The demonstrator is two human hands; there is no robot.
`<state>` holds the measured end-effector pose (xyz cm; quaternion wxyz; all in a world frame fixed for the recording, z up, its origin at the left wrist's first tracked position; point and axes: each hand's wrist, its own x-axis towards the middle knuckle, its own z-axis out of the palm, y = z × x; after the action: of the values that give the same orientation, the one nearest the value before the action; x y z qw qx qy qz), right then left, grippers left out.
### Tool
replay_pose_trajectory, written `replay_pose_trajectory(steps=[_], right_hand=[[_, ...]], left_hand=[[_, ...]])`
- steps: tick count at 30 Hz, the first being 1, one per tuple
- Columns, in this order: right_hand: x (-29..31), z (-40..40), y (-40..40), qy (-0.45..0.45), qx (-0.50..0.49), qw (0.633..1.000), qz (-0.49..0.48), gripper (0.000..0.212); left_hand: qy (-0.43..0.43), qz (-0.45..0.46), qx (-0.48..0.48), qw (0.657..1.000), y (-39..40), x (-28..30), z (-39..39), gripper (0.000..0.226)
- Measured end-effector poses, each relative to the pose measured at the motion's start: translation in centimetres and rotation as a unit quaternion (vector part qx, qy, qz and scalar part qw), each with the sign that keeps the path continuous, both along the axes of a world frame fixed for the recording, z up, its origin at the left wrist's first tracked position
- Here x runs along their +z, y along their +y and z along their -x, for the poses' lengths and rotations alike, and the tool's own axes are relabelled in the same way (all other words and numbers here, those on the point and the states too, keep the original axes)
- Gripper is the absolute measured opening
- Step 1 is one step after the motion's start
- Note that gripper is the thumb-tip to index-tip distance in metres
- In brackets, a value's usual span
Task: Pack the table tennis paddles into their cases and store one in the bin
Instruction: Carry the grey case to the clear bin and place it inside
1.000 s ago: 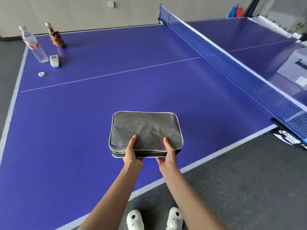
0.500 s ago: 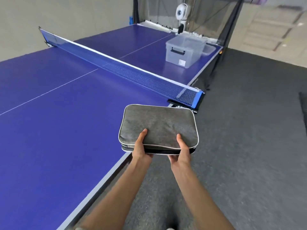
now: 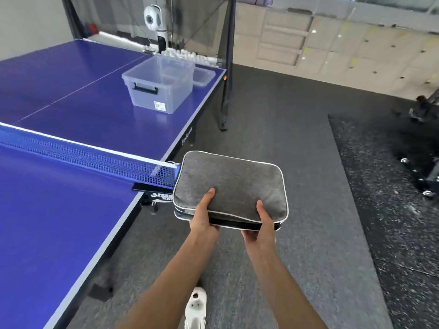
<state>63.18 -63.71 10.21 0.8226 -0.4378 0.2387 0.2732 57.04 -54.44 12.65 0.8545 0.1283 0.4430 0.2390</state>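
A grey fabric paddle case (image 3: 234, 184) with white piping hangs in the air beside the table, over the floor near the net post. My left hand (image 3: 203, 216) grips its near edge, thumb on top and fingers underneath. My right hand (image 3: 260, 223) grips the same edge further right in the same way. The case looks zipped; no paddle shows. A clear plastic bin (image 3: 159, 90) with a black latch stands open on the far half of the blue table (image 3: 59, 233), close to its right edge.
The blue net (image 3: 83, 157) crosses the table, its clamp (image 3: 159, 195) sticking out at the edge. The bin's lid (image 3: 203, 76) lies behind the bin. A ball machine (image 3: 155, 22) and catch net stand at the far end. Wheeled equipment (image 3: 427, 176) sits at the right.
I have walked along the table's side past the net post carrying the case. The view has swung right and the bin is nearer. Both hands keep the same grip.
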Motion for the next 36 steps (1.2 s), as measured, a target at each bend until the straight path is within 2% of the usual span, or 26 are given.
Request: replay_pose_trajectory(steps=[6, 17, 22, 26, 31, 36], right_hand=[[0.1, -11.7, 6.5, -0.022, -0.031, 0.999, 0.027, 0.056], [0.5, -30.4, 20.7, -0.016, -0.013, 1.000, 0.022, 0.055], [-1.9, -40.1, 27.9, -0.015, 0.030, 0.999, 0.011, 0.055], [-2.3, -47.9, 34.1, -0.026, 0.100, 0.995, -0.007, 0.051], [-0.4, -55.6, 42.1, -0.031, 0.180, 0.983, -0.015, 0.048], [1.7, -59.6, 50.8, -0.039, 0.225, 0.973, -0.038, 0.051]], left_hand=[[-0.010, 0.021, -0.024, 0.999, 6.7, -0.8, -12.3, 0.060], [-0.010, 0.028, -0.014, 0.999, 20.5, -0.8, -30.6, 0.058], [0.004, 0.021, 0.023, 0.999, 27.0, -2.8, -39.4, 0.056], [0.021, 0.029, 0.081, 0.996, 32.6, -2.7, -46.4, 0.058], [0.026, 0.017, 0.152, 0.988, 39.3, -1.0, -53.1, 0.057], [0.010, -0.009, 0.218, 0.976, 46.9, 1.5, -56.3, 0.058]])
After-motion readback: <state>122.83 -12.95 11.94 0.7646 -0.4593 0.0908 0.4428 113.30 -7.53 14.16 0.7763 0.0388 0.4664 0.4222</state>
